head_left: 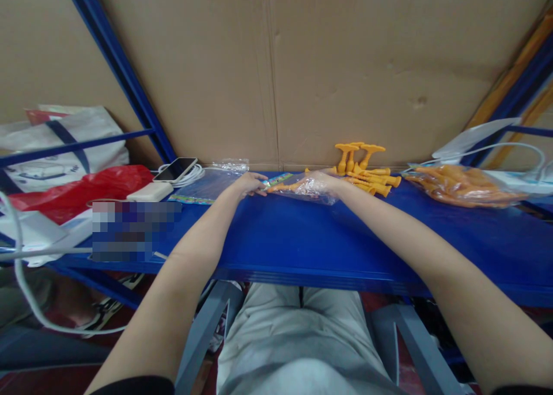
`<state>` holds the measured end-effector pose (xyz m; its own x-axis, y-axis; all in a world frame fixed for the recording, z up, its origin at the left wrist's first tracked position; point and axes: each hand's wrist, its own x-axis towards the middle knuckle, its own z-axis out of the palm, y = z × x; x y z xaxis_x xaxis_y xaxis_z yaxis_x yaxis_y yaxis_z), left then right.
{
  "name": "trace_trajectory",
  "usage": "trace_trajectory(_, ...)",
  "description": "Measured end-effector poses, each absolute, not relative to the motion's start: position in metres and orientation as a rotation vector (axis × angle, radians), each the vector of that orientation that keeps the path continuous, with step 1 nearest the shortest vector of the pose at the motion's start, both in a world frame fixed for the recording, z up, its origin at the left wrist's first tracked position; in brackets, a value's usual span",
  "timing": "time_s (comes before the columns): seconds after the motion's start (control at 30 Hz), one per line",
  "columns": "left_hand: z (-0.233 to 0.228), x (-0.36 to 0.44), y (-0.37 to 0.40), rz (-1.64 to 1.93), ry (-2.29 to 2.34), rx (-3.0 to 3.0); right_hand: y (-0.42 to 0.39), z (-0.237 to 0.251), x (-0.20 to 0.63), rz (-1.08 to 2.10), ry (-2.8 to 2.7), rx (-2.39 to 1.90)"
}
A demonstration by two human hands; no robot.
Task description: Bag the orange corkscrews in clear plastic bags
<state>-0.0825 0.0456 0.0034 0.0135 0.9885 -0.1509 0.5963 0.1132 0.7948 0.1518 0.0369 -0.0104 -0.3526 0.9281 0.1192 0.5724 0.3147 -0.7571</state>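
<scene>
A clear plastic bag with a colourful printed strip lies between my hands on the blue table, with orange plastic pieces showing through it. My left hand grips the bag at its printed end, fingers curved around the edge. At the other end, my right hand is closed on the bag, with crinkled film over its fingers; exactly what lies under them is hidden. Just right of that hand is a pile of orange T-shaped plastic pieces, a few standing upright behind the others. Another flat clear bag lies left of my left hand.
A large bag of orange pieces sits at the right. On the left are a phone, coiled white cable, a white box, a red plastic bag and a tote. Cardboard stands behind the table.
</scene>
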Motion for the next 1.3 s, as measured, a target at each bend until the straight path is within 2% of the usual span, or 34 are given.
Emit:
trace_trajectory(0.1,0.004,-0.085,0.046,0.703,1.686,1.537,0.032,-0.008,0.151,1.108,-1.976,-1.371)
trace_trajectory(0.27,0.002,-0.089,0.048,0.702,1.705,1.544,0.030,-0.009,0.158,1.224,-1.944,-1.286)
trace_trajectory(0.37,-0.002,-0.090,0.052,0.698,1.853,1.752,0.030,-0.009,0.160,1.244,-1.934,-1.258)
trace_trajectory(0.5,-0.010,-0.087,0.059,0.878,1.957,2.219,0.028,-0.009,0.158,1.307,-1.983,-1.217)
trace_trajectory(0.63,-0.021,-0.078,0.064,0.970,1.614,2.567,0.027,-0.008,0.156,1.277,-2.058,-1.186)
trace_trajectory(0.8,-0.035,-0.068,0.068,0.868,1.316,2.750,0.031,-0.008,0.157,1.293,-2.121,-1.132)
trace_trajectory(1.07,-0.036,-0.061,0.065,0.692,1.252,2.733,0.031,-0.004,0.147,1.128,-2.269,-1.134)
trace_trajectory(1.3,-0.036,-0.055,0.057,0.345,1.406,2.648,0.027,0.011,0.147,0.996,-2.370,-1.278)
